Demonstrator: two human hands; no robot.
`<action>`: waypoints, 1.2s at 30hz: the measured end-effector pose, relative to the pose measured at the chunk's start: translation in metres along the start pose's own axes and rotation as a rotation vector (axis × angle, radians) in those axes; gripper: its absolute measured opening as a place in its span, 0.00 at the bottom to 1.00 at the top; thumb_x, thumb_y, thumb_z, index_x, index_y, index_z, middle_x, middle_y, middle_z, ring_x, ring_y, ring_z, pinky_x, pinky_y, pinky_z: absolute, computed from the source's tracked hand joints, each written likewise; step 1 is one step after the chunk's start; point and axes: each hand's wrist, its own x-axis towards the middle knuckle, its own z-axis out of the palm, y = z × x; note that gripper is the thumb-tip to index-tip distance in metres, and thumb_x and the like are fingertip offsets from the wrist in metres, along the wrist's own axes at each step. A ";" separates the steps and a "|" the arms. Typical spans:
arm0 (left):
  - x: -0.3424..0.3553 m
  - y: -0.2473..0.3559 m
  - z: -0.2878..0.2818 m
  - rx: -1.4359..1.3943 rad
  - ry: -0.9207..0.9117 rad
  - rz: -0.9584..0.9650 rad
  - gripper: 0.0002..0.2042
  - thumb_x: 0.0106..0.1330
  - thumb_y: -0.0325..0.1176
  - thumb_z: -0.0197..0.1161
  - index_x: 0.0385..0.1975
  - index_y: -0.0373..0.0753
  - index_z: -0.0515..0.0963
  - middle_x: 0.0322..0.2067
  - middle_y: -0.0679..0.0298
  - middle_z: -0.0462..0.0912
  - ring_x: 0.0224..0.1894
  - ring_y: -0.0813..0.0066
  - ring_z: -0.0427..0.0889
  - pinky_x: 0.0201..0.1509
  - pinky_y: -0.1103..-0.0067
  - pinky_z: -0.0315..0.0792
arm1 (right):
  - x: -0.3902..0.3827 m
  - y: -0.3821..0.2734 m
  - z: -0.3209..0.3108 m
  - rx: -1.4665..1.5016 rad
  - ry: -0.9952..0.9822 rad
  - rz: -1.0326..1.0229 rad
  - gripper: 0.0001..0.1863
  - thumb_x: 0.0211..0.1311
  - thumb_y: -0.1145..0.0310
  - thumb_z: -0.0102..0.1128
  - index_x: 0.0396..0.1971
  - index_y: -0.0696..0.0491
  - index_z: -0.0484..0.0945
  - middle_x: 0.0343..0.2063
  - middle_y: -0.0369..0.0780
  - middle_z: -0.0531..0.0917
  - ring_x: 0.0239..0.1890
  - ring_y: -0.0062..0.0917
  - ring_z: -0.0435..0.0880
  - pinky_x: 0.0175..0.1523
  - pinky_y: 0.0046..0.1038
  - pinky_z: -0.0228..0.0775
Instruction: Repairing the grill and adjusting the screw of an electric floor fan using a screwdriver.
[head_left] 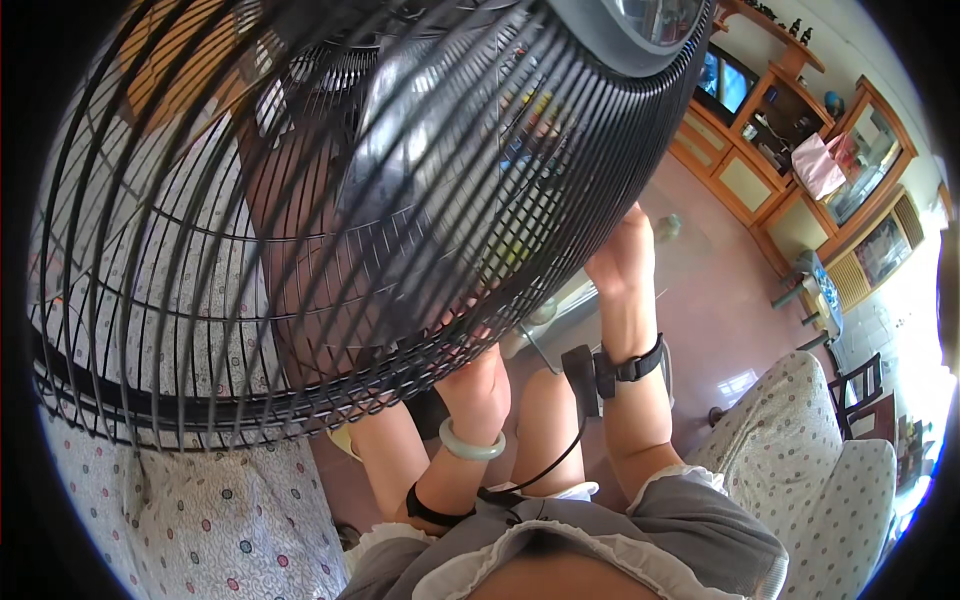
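A large electric fan (600,150) with a black wire guard fills the upper left, tilted and close to me. Through its wires I see greyish, see-through blades (400,170); a grey rounded part is at its top. My left hand (478,378), with a pale green bangle at the wrist, grips the guard's lower edge from below, its fingers partly hidden behind the wires. Against the guard's right side is my right hand (622,255), closed round the edge, fingertips out of sight. A black strap with a small device (605,372) sits on my right wrist.
Patterned covers lie over a seat (240,510) at lower left and an armchair (780,430) at right. A wooden cabinet (735,180) with a screen (724,82) and a pink bag (820,166) stands far right, near a small blue-topped stool (818,295). A glass-topped table (570,308) is partly hidden beyond my hands.
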 end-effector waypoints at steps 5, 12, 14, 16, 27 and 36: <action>-0.003 -0.008 -0.008 0.837 -0.075 0.234 0.03 0.59 0.24 0.53 0.30 0.38 0.68 0.34 0.66 0.70 0.42 0.76 0.70 0.60 0.66 0.57 | 0.006 -0.001 -0.005 -0.014 -0.066 0.011 0.13 0.54 0.78 0.35 0.38 0.55 0.66 0.29 0.38 0.74 0.27 0.23 0.74 0.34 0.33 0.73; 0.000 -0.013 0.005 0.220 0.085 0.104 0.05 0.58 0.26 0.54 0.33 0.36 0.68 0.38 0.66 0.69 0.41 0.76 0.70 0.59 0.66 0.58 | 0.009 0.003 -0.003 -0.066 -0.019 -0.037 0.15 0.54 0.79 0.31 0.39 0.56 0.66 0.28 0.39 0.75 0.27 0.25 0.76 0.33 0.33 0.74; 0.003 -0.012 0.009 0.143 0.074 0.133 0.05 0.58 0.25 0.55 0.33 0.36 0.68 0.36 0.66 0.70 0.39 0.78 0.71 0.56 0.70 0.62 | 0.008 0.004 0.001 -0.064 -0.001 -0.041 0.15 0.54 0.78 0.31 0.39 0.56 0.66 0.28 0.38 0.75 0.27 0.25 0.76 0.33 0.33 0.74; 0.004 -0.017 0.007 0.166 0.082 0.157 0.05 0.58 0.24 0.55 0.33 0.36 0.69 0.34 0.67 0.72 0.38 0.79 0.71 0.53 0.74 0.63 | 0.008 0.005 0.001 -0.065 0.020 -0.038 0.14 0.55 0.78 0.32 0.39 0.56 0.66 0.28 0.38 0.75 0.28 0.25 0.76 0.32 0.33 0.74; 0.002 -0.019 -0.002 0.079 0.089 0.084 0.11 0.54 0.20 0.58 0.37 0.32 0.69 0.35 0.63 0.75 0.36 0.81 0.73 0.43 0.83 0.67 | 0.001 0.004 0.002 -0.103 -0.182 0.008 0.15 0.62 0.67 0.40 0.45 0.58 0.66 0.40 0.40 0.75 0.42 0.26 0.74 0.47 0.28 0.68; 0.003 0.011 -0.005 -0.052 -0.019 0.100 0.20 0.51 0.14 0.57 0.44 0.32 0.64 0.43 0.57 0.71 0.46 0.68 0.72 0.49 0.73 0.69 | -0.043 0.030 -0.007 -0.131 -0.203 -0.011 0.15 0.61 0.64 0.44 0.44 0.56 0.66 0.40 0.39 0.74 0.43 0.27 0.73 0.50 0.34 0.65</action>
